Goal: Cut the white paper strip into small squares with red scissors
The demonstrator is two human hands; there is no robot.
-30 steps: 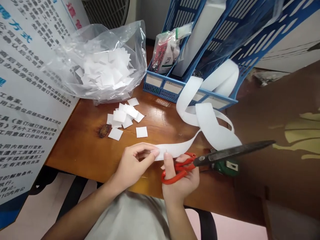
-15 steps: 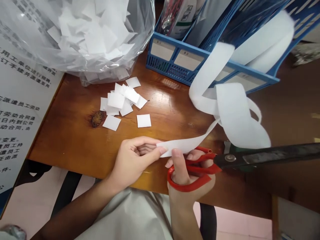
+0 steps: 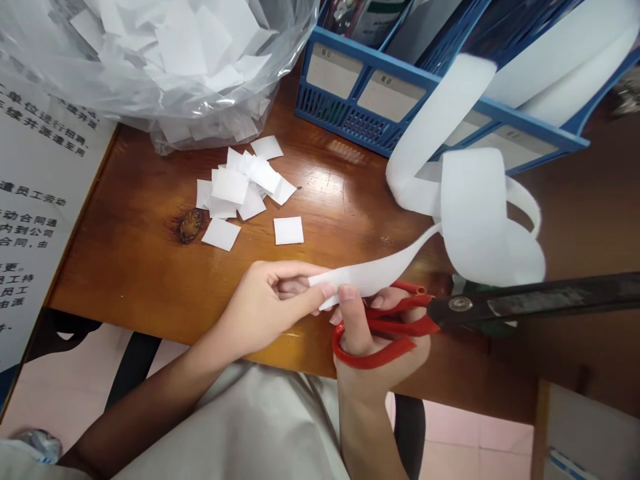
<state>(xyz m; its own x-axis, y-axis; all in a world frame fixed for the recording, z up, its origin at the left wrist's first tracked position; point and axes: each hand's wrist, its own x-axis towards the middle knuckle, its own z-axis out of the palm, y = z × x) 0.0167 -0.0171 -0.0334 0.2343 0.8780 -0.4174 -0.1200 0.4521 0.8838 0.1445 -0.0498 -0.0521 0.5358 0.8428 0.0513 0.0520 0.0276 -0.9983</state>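
Observation:
Between thumb and fingers, my left hand (image 3: 273, 300) pinches the free end of a long white strip (image 3: 373, 272). My right hand (image 3: 380, 353) has its fingers through the red handles of a pair of scissors (image 3: 460, 305), whose dark blades point right, away from the strip's end. The right thumb also rests against the strip beside the left thumb. From the hands the strip twists up to a loose loop (image 3: 473, 207) on the right. Cut white squares (image 3: 230, 185) lie in a small heap beyond my left hand, with one square (image 3: 289, 231) apart from it.
A clear plastic bag (image 3: 280, 73) full of white squares stands at the back left. At the back right is a blue file rack (image 3: 370, 127) with strip draped over it. A printed board (image 3: 45, 180) borders the wooden table (image 3: 135, 280) at left.
The view has shifted slightly, so the rack and bag sit higher in it. Both hands keep nearly the same grip on the strip and scissors.

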